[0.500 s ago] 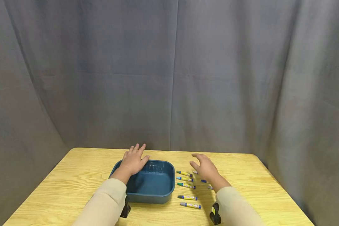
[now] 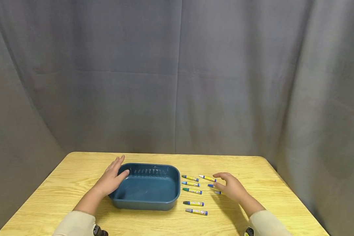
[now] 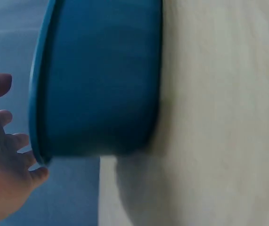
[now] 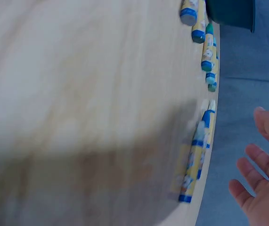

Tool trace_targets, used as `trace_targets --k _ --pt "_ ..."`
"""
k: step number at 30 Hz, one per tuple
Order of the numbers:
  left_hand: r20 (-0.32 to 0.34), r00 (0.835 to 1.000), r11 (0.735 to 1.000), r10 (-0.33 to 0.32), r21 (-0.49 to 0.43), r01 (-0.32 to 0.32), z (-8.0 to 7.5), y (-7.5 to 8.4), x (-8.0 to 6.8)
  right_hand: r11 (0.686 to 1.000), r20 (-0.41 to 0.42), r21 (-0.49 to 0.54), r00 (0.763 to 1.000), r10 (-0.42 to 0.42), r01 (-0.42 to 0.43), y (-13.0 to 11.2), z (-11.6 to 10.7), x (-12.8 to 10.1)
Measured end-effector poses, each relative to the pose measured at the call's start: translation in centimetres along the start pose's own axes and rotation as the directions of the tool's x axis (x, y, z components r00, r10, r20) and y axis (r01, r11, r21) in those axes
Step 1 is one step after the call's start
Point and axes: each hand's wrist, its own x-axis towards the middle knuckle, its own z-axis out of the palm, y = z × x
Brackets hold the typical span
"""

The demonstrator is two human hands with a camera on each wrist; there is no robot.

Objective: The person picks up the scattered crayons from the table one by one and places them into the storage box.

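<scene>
A dark blue plastic bin [image 2: 147,187] stands on the wooden table [image 2: 76,183]. My left hand [image 2: 112,178] lies against the bin's left rim with straight fingers; the left wrist view shows the bin's outer wall [image 3: 101,80] close beside that hand [image 3: 4,155]. Several crayons in yellow-and-blue wrappers [image 2: 194,191] lie in rows to the right of the bin. My right hand [image 2: 231,186] hovers just right of them, fingers loosely spread and holding nothing. The right wrist view shows the crayons [image 4: 198,155] next to the open hand [image 4: 261,188].
A grey curtain [image 2: 177,75] hangs behind the table. The table's right edge [image 2: 298,203] lies a short way beyond my right hand. Bare tabletop stretches left of the bin and along the front.
My left hand has moved from above the bin to its left rim. My right hand has drawn back to the right, uncovering the crayons beneath it.
</scene>
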Motion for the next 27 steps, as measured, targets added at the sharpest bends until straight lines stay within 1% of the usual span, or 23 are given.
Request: trace_targets --k 2,5,8,11,15,17,20,21,24,27 --pt "-0.009 1.000 0.998 -0.008 -0.056 0.007 0.1 -0.7 -0.7 1.000 0.006 0.010 1.000 -0.005 0.005 0.7 -0.2 -0.6" --pt "0.017 0.999 0.982 -0.035 -0.184 0.038 0.5 -1.8 -1.5 1.000 0.024 0.018 1.000 -0.008 0.008 1.8 -0.6 -1.4" --pt "0.052 0.996 0.947 -0.066 -0.311 0.079 1.0 -2.8 -2.3 1.000 0.043 0.027 0.999 -0.002 0.001 2.8 -1.0 -2.1" --pt "0.071 0.995 0.911 -0.076 -0.400 0.099 1.2 -3.8 -3.0 0.999 0.057 0.047 0.998 -0.004 0.002 3.5 -1.2 -2.4" --pt "0.074 0.995 0.876 -0.066 -0.474 0.093 1.1 -4.9 -3.9 0.997 0.076 0.077 0.997 -0.004 -0.002 3.9 -1.2 -2.4" --pt "0.077 0.996 0.856 -0.054 -0.509 0.086 1.1 -5.1 -4.1 0.997 0.079 0.081 0.997 0.012 -0.018 4.1 -1.3 -2.6" --pt "0.111 0.992 0.833 -0.061 -0.543 0.112 1.4 -5.3 -4.2 0.995 0.084 0.094 0.996 0.034 -0.042 4.5 -1.2 -2.8" --pt "0.122 0.990 0.821 -0.067 -0.557 0.124 1.5 -5.3 -4.3 0.994 0.080 0.099 0.996 0.039 -0.046 4.6 -1.2 -2.8" --pt "0.139 0.987 0.804 -0.083 -0.575 0.148 1.9 -5.6 -4.4 0.992 0.073 0.121 0.997 0.034 -0.042 4.8 -0.9 -2.8" --pt "0.113 0.990 0.796 -0.081 -0.591 0.132 2.1 -6.0 -4.7 0.993 0.058 0.111 0.998 0.019 -0.026 4.8 -0.6 -2.8"
